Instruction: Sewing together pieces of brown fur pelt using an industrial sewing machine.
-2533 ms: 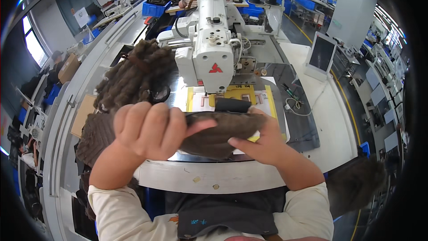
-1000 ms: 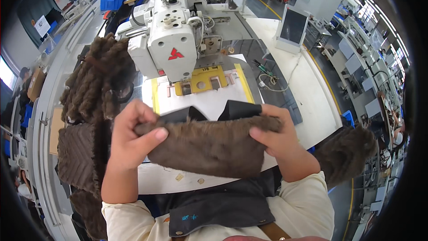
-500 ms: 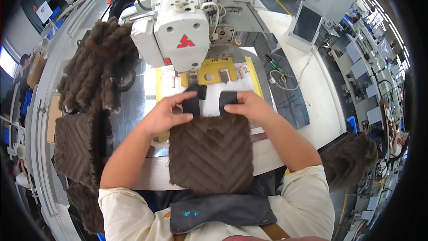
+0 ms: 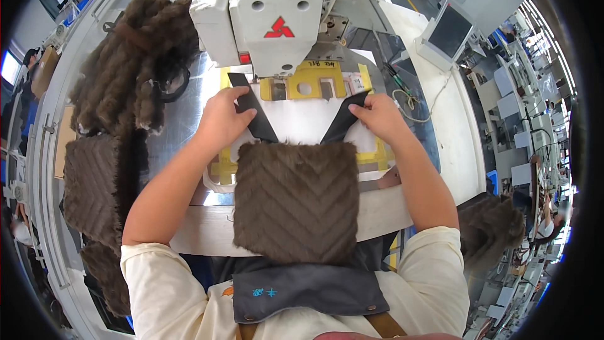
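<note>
A square piece of brown fur point(image 4: 296, 204) with chevron ridges lies over the table's front edge. Two flat black straps run out from its far edge, spread apart like a V. The left black strap point(image 4: 259, 119) is pinched between the thumb and fingers of my left hand point(image 4: 225, 116). On the other side, my right hand point(image 4: 382, 115) grips the right black strap point(image 4: 345, 115) near its far end. Just beyond the straps, a yellow template point(image 4: 305, 86) with cut-out openings sits beneath the head of a white sewing machine point(image 4: 274, 19).
Brown fur pieces point(image 4: 135, 63) are heaped on the left, with another chevron fur panel point(image 4: 94, 182) nearer me. A small screen point(image 4: 448, 33) stands at the back right. Green-handled tweezers point(image 4: 397, 79) and a pale cord lie right of the template.
The straps now stretch out longer and splay apart; before, their ends were folded near the fur. Both my hands have moved farther away from me and outward. The view has shifted slightly.
</note>
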`<state>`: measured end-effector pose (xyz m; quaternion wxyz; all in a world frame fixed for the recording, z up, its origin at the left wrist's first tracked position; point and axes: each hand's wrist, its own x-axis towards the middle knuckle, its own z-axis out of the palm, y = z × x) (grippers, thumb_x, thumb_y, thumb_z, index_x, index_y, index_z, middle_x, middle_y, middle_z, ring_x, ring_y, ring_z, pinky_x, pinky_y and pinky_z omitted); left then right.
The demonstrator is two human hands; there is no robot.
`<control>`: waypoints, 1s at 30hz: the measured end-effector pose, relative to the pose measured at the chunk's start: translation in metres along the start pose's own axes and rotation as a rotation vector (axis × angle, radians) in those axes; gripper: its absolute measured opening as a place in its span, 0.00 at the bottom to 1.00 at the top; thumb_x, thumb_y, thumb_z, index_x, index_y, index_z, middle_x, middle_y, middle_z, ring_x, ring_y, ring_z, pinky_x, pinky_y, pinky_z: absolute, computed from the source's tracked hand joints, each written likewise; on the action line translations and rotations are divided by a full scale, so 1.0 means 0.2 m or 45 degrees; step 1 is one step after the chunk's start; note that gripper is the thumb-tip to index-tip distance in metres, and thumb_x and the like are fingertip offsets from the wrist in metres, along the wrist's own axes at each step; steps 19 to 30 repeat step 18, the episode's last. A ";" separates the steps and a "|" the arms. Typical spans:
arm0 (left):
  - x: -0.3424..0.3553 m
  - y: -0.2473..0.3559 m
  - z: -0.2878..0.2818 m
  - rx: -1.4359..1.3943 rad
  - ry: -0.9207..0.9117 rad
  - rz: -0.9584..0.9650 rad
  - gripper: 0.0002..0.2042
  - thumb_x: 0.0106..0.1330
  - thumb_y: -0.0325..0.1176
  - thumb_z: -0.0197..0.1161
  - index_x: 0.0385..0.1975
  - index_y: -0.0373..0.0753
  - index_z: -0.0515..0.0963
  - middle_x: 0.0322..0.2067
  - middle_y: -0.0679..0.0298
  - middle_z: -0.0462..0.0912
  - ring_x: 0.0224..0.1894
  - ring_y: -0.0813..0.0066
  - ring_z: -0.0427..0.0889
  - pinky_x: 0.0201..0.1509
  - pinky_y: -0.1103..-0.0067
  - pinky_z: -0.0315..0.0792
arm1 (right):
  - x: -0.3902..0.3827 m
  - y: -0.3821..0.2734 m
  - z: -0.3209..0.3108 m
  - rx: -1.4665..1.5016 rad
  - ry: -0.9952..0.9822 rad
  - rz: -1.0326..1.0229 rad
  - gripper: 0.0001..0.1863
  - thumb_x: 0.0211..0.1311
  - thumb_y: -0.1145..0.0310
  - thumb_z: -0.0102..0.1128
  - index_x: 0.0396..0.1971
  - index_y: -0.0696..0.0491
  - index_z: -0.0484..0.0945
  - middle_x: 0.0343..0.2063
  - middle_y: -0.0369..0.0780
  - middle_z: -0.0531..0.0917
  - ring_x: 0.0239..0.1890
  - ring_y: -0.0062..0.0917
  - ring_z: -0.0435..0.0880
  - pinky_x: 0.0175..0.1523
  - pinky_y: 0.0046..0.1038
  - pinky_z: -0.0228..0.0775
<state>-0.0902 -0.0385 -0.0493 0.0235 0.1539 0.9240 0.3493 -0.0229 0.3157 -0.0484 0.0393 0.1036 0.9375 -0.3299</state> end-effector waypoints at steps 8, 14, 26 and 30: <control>0.28 -0.08 0.06 -0.122 0.011 0.046 0.25 0.57 0.26 0.72 0.57 0.32 0.82 0.35 0.43 0.87 0.40 0.50 0.89 0.48 0.65 0.81 | 0.22 -0.05 -0.04 0.036 0.093 0.067 0.22 0.63 0.57 0.73 0.22 0.62 0.81 0.18 0.46 0.83 0.21 0.33 0.83 0.31 0.37 0.72; 0.33 -0.05 0.12 -0.096 0.165 -0.134 0.18 0.58 0.26 0.73 0.47 0.29 0.81 0.32 0.44 0.87 0.39 0.48 0.88 0.47 0.65 0.81 | 0.34 -0.09 -0.02 0.274 0.053 0.090 0.21 0.69 0.63 0.70 0.19 0.57 0.74 0.15 0.37 0.78 0.14 0.21 0.76 0.21 0.28 0.64; 0.33 -0.09 0.12 -0.379 0.225 -0.130 0.17 0.59 0.26 0.74 0.48 0.31 0.81 0.39 0.40 0.88 0.43 0.48 0.89 0.48 0.66 0.81 | 0.37 -0.08 0.00 0.393 0.131 0.141 0.13 0.69 0.62 0.70 0.35 0.58 0.81 0.18 0.39 0.82 0.16 0.23 0.80 0.21 0.29 0.70; 0.33 -0.09 0.12 -0.379 0.225 -0.130 0.17 0.59 0.26 0.74 0.48 0.31 0.81 0.39 0.40 0.88 0.43 0.48 0.89 0.48 0.66 0.81 | 0.37 -0.08 0.00 0.393 0.131 0.141 0.13 0.69 0.62 0.70 0.35 0.58 0.81 0.18 0.39 0.82 0.16 0.23 0.80 0.21 0.29 0.70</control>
